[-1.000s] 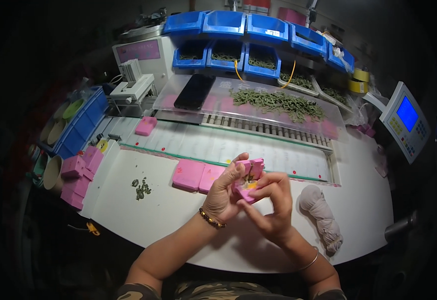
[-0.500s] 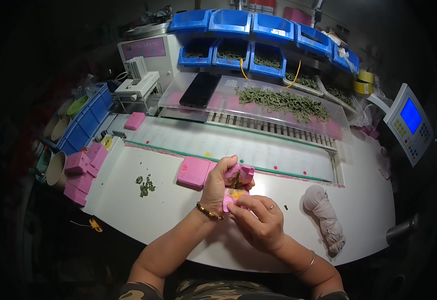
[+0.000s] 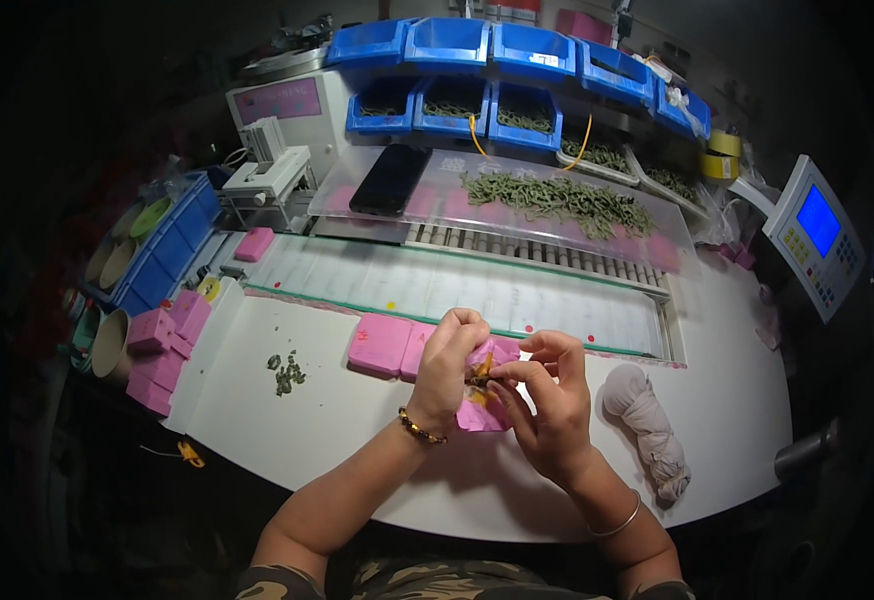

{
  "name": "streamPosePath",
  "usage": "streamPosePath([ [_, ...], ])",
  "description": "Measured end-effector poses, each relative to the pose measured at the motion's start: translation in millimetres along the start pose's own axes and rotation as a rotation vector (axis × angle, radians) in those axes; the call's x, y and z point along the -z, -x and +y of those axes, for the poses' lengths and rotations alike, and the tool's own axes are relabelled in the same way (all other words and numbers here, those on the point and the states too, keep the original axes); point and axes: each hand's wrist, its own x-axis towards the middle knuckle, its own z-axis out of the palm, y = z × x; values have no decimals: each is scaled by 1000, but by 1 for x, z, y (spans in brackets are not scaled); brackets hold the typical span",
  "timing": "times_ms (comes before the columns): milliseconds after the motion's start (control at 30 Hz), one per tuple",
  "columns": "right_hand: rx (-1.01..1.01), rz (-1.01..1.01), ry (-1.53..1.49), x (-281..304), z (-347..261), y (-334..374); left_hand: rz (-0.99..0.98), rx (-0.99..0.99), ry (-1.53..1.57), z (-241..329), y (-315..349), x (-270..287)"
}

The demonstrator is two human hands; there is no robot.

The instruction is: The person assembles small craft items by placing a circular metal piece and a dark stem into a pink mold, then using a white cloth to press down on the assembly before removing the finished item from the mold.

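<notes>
My left hand (image 3: pixel 444 362) is wrapped round a pink rubber mould (image 3: pixel 484 416) that lies spread open, its inside facing up with a yellow-orange patch showing. At its middle is a small dark green piece (image 3: pixel 476 380), which the thumb and index finger of my right hand (image 3: pixel 555 412) pinch at its right side. The other right fingers are curled and raised. Partly covered by the left hand, pink blocks (image 3: pixel 381 345) stand side by side on the white worktop (image 3: pixel 337 440). Small dark green pieces (image 3: pixel 288 375) are scattered to the left.
A twisted greyish cloth bundle (image 3: pixel 649 432) lies at right, below a control panel (image 3: pixel 815 235) with a blue screen. Beyond the hands runs a white conveyor belt (image 3: pixel 437 292) with a green edge. A clear shelf above it carries a phone (image 3: pixel 391 180) and a green heap (image 3: pixel 557 205).
My right hand has moved up from the mould's near flap to the dark green piece at its middle. The mould is turned slightly, and the view has shifted a little.
</notes>
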Motion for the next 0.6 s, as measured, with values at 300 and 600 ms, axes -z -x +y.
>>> streamPosePath([
  [300,95,86,16,0,1,4,173,13,122,2,2,-10],
  [600,-582,226,-595,16,17,-6,54,96,72,6,3,1],
])
